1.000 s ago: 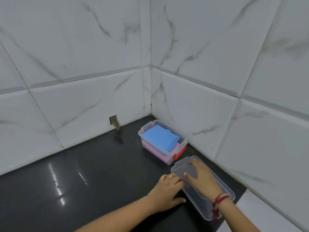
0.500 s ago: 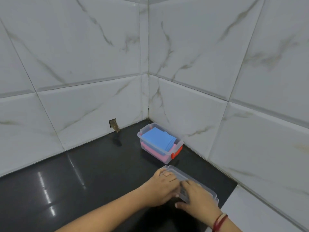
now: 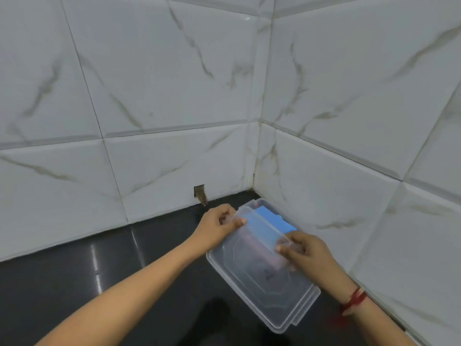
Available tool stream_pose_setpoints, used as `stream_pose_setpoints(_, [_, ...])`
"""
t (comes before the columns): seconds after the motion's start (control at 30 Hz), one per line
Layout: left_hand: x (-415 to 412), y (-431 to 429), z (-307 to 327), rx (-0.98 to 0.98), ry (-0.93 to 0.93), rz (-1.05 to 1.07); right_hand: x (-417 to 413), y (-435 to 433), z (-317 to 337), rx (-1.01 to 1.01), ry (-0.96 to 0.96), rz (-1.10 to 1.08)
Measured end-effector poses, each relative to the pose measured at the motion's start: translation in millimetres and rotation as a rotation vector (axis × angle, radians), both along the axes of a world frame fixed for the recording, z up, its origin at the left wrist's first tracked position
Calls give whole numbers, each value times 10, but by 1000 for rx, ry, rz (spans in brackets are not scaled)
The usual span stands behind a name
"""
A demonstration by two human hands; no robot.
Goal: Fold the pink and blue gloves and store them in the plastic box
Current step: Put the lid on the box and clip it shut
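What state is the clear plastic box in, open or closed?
Open. Left hand and right hand hold the transparent plastic lid tilted over the box, not seated; folded blue glove shows inside.

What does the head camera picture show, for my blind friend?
The left hand and right hand hold a clear lid over a plastic box with a blue glove inside. It sits on a black counter in a white-tiled corner.

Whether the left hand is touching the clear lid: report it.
Touching. The head view shows the left hand pinching the far edge of the clear lid, thumb on top.
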State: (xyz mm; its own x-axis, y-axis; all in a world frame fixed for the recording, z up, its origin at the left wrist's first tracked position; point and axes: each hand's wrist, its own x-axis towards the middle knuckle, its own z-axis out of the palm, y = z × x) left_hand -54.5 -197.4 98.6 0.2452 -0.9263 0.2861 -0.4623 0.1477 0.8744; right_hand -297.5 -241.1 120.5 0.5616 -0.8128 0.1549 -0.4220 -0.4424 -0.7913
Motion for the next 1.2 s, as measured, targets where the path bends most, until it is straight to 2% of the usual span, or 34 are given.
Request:
stream_pose_setpoints(0.1, [24, -279, -169, 41, 272, 85, 69, -517, -10, 80, -170, -105])
stream_pose_setpoints(0.3, [-111, -643, -558, 150, 485, 264, 185, -1331, -290, 162, -152, -172])
stream_pose_setpoints(0.47, [-221, -858, -677, 144, 473, 483, 281, -1660, -556, 125, -93, -222])
stream_pose_setpoints(0.7, [-288, -1021, -731, 119, 369, 587, 343, -1846, -726, -46, 52, -255])
stream_pose_setpoints(0.9, [-314, -1082, -757, 138, 358, 621, 350, -1877, -819, -150, 209, -263])
stream_pose_setpoints(1.2, [-282, -1139, -777, 207, 391, 621, 385, -1862, -815, -159, 285, -189])
